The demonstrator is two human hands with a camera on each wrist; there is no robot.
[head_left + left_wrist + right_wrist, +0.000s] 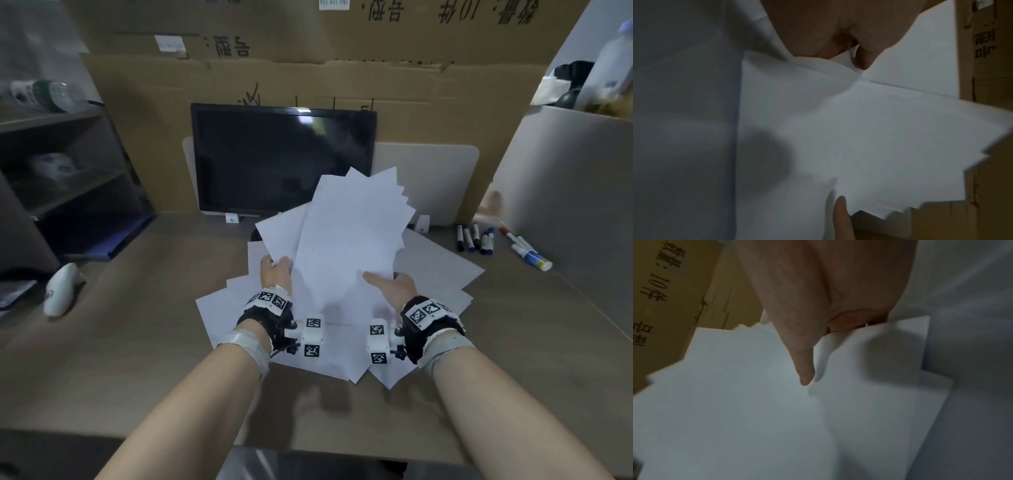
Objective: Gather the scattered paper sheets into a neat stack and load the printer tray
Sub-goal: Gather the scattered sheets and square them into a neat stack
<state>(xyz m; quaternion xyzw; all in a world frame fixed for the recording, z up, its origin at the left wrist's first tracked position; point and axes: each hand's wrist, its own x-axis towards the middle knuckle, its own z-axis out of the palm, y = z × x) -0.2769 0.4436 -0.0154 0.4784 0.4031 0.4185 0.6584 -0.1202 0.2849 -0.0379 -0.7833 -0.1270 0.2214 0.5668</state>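
Observation:
I hold a fanned, uneven bunch of white paper sheets (346, 236) up above the desk, its far edges spread in steps in front of the monitor. My left hand (278, 269) pinches the bunch at its near left edge. My right hand (375, 278) grips the near right edge with the thumb lying on top. The right wrist view shows that thumb (803, 366) pressed on the sheets (735, 402). The left wrist view shows the sheets (859, 138) from close up, under the left hand's fingers (865, 55). More loose sheets (442, 270) lie scattered on the desk below. No printer tray can be made out.
A dark monitor (284, 157) stands behind the papers, against cardboard walls. Several markers (476, 240) lie at the right of the desk. A white object (63, 289) lies at the left, near a shelf unit (68, 178). Bare desk (154, 308) shows to the left.

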